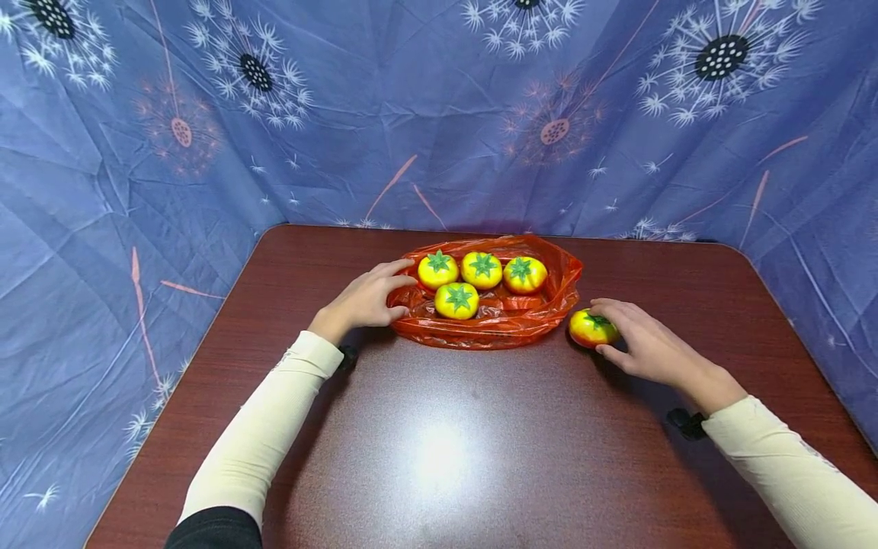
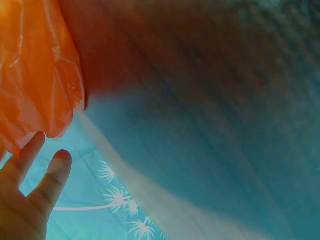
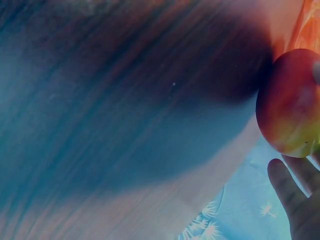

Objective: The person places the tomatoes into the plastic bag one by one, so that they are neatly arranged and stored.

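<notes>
A red plastic bag [image 1: 480, 335] lies spread with its mouth wide, holding several yellow-red tomatoes [image 1: 457, 301] with green star-shaped tops. At its left rim is my left hand [image 1: 363, 297], fingers spread and slightly bent, fingertips right at the plastic. The left wrist view shows two of those fingers [image 2: 55, 170] beside the bag's edge [image 2: 45, 75]. Just right of the bag, my right hand [image 1: 648, 339] grips another tomato [image 1: 588, 329] between thumb and fingers, close over the table. In the right wrist view this tomato [image 3: 290, 105] shows its red and yellow side.
The brown wooden table [image 1: 329, 473] has rounded far corners and a bright glare spot at its middle. Behind and beside it hangs a blue cloth [image 1: 384, 114] with dandelion prints. Black straps [image 1: 686, 423] sit at the wrists.
</notes>
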### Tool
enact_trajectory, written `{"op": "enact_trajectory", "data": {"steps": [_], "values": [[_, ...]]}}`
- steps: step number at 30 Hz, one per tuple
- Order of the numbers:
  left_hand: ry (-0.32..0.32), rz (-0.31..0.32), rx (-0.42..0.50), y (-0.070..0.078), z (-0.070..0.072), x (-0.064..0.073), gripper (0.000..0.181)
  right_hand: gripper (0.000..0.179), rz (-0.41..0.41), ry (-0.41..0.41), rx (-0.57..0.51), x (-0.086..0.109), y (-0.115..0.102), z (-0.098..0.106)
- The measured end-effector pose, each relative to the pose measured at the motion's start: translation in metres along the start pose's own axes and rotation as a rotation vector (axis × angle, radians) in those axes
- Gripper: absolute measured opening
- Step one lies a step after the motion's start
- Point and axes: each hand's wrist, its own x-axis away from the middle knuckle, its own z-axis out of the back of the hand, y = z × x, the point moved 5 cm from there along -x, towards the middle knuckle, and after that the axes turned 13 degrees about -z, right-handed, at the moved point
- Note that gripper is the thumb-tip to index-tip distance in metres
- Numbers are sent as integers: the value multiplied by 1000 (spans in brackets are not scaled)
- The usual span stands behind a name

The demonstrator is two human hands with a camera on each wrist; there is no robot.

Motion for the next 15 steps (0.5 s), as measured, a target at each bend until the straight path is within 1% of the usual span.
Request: {"op": "enact_trajectory", "data": {"steps": [4, 7, 12, 15], "values": [[2, -3, 1, 0, 0, 0, 53, 59, -26, -15, 13, 3, 1, 0], [0, 0, 3, -2, 0, 0, 53, 60, -30, -2, 9, 4, 2, -1], [-3, 8, 2, -3, 0, 0, 53, 61, 6, 47, -7, 6, 2, -1], [1, 3, 0, -2, 0, 0, 53, 61, 14, 58, -10, 7, 3, -2]]}}
